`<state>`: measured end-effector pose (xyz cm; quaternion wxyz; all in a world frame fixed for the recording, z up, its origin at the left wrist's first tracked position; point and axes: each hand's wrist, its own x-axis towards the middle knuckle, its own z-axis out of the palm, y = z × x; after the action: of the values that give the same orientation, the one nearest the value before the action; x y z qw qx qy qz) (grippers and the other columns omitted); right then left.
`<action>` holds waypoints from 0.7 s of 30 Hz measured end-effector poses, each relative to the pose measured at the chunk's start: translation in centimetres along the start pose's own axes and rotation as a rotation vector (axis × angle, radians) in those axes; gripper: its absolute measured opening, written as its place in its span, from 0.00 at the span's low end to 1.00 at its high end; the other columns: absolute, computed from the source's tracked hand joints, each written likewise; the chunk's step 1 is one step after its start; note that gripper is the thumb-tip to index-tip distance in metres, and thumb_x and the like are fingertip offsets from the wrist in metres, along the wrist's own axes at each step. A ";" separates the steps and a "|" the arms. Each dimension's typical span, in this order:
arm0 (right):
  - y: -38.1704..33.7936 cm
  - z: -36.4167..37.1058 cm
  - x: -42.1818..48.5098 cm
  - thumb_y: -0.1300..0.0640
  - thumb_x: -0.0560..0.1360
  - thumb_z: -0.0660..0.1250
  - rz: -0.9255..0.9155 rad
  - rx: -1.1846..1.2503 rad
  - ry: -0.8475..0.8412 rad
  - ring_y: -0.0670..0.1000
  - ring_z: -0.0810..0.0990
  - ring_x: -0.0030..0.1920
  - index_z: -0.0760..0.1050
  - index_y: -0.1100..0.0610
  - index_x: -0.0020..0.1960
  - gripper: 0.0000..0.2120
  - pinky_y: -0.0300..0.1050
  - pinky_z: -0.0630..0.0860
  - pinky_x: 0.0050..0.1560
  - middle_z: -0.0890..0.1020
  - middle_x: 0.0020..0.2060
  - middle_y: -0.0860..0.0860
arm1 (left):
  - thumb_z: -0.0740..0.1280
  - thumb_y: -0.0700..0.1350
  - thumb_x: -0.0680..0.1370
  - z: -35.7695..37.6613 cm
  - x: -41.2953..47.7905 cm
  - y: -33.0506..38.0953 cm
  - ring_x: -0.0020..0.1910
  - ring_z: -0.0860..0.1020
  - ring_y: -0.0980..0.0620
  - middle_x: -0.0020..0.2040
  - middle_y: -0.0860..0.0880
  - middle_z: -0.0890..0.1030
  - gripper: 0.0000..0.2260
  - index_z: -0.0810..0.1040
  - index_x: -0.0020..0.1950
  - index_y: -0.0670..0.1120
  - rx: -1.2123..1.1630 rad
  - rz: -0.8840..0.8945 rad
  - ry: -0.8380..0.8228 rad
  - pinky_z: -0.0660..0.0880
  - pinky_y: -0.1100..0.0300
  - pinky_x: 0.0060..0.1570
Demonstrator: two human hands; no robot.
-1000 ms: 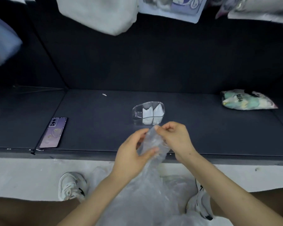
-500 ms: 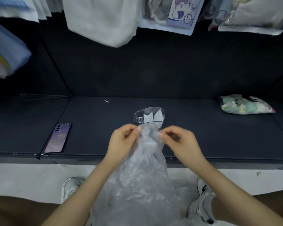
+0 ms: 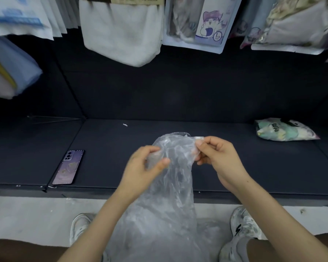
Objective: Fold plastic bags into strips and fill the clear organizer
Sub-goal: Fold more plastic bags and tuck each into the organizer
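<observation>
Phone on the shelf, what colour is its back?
The phone has a lilac-purple back; head view.

Clear plastic bag [image 3: 170, 173]; purple phone [image 3: 68, 167]

A single wide-angle head camera looks forward and down, close over the left hand [image 3: 142, 167] and right hand [image 3: 218, 159], which hold a bag [image 3: 174, 186] at centre frame. The shelf [image 3: 102, 148] spans mid-frame; hanging packs [image 3: 197, 25] edge the top, shoes [image 3: 80, 225] the bottom.

Purple phone [image 3: 68, 167] on dark shelf [image 3: 235, 167]; pastel packet [image 3: 284, 130] far right; white towel [image 3: 121, 35] hanging above.
</observation>
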<state>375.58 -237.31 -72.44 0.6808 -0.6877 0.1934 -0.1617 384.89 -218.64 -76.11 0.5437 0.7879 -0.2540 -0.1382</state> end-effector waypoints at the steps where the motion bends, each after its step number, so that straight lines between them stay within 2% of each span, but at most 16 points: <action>1: -0.1 0.1 0.1 0.61 0.79 0.64 -0.003 0.002 -0.009 0.49 0.78 0.34 0.78 0.63 0.41 0.09 0.40 0.76 0.35 0.81 0.34 0.55 | 0.71 0.64 0.70 0.9 0.1 -0.1 0.53 0.75 0.63 0.53 0.60 0.78 0.19 0.75 0.54 0.56 0.060 -0.025 -0.012 0.70 0.71 0.52; 4: -0.4 -0.4 0.2 0.61 0.78 0.65 -0.025 -0.014 -0.007 0.50 0.78 0.34 0.78 0.64 0.42 0.09 0.40 0.77 0.35 0.82 0.35 0.57 | 0.73 0.46 0.75 2.4 0.8 -1.0 0.40 0.79 0.59 0.41 0.55 0.82 0.03 0.80 0.46 0.51 0.065 -0.010 0.106 0.73 0.69 0.41; 7: -0.2 -2.4 0.6 0.61 0.77 0.67 -0.028 -0.079 0.037 0.50 0.77 0.32 0.79 0.63 0.41 0.08 0.40 0.76 0.34 0.82 0.34 0.58 | 0.71 0.40 0.76 1.9 1.2 -1.9 0.37 0.78 0.58 0.35 0.52 0.82 0.03 0.82 0.42 0.43 -0.079 -0.040 0.073 0.75 0.65 0.41; 10: 0.3 -5.3 1.2 0.63 0.75 0.70 0.016 -0.157 0.099 0.48 0.76 0.29 0.79 0.62 0.40 0.05 0.40 0.74 0.33 0.81 0.31 0.56 | 0.71 0.37 0.75 0.1 1.5 -2.5 0.34 0.77 0.61 0.33 0.55 0.81 0.05 0.82 0.39 0.43 -0.170 -0.080 0.012 0.73 0.69 0.38; 12: 0.7 -6.9 1.5 0.64 0.72 0.72 0.060 -0.226 0.092 0.45 0.76 0.29 0.80 0.62 0.39 0.04 0.38 0.75 0.34 0.82 0.32 0.57 | 0.71 0.37 0.75 -1.4 1.6 -3.0 0.35 0.78 0.60 0.33 0.53 0.82 0.04 0.83 0.40 0.43 -0.187 -0.113 -0.031 0.74 0.69 0.39; 14: 1.2 -7.5 1.7 0.65 0.69 0.74 0.104 -0.289 0.054 0.45 0.80 0.34 0.80 0.61 0.38 0.03 0.35 0.77 0.38 0.84 0.35 0.56 | 0.71 0.37 0.75 -2.6 1.9 -3.5 0.35 0.80 0.60 0.35 0.52 0.84 0.04 0.84 0.40 0.43 -0.120 -0.150 -0.104 0.75 0.70 0.39; 17: 2.0 -6.5 2.3 0.67 0.68 0.75 0.145 -0.259 -0.007 0.50 0.83 0.43 0.80 0.61 0.37 0.05 0.38 0.77 0.47 0.85 0.41 0.56 | 0.73 0.46 0.72 -4.4 2.9 -4.5 0.39 0.82 0.62 0.40 0.54 0.86 0.02 0.85 0.40 0.49 0.072 -0.187 -0.237 0.74 0.70 0.43; 19: 2.5 -5.0 2.9 0.68 0.67 0.75 0.153 -0.187 -0.040 0.51 0.83 0.43 0.78 0.61 0.37 0.06 0.39 0.77 0.47 0.85 0.41 0.57 | 0.75 0.55 0.68 -5.6 3.9 -4.9 0.47 0.80 0.66 0.46 0.58 0.85 0.09 0.84 0.47 0.58 0.190 -0.201 -0.295 0.73 0.70 0.49; 21: 2.9 -3.2 3.7 0.67 0.68 0.75 0.147 -0.171 -0.082 0.50 0.83 0.40 0.78 0.61 0.39 0.06 0.41 0.77 0.47 0.85 0.38 0.56 | 0.78 0.53 0.68 -5.3 4.4 -4.6 0.56 0.75 0.70 0.56 0.63 0.79 0.20 0.77 0.57 0.59 0.174 -0.202 -0.269 0.69 0.66 0.59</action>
<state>377.16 -241.88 -75.45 0.6372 -0.7331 0.2283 -0.0658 392.32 -215.55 -78.18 0.4178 0.8278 -0.2551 -0.2739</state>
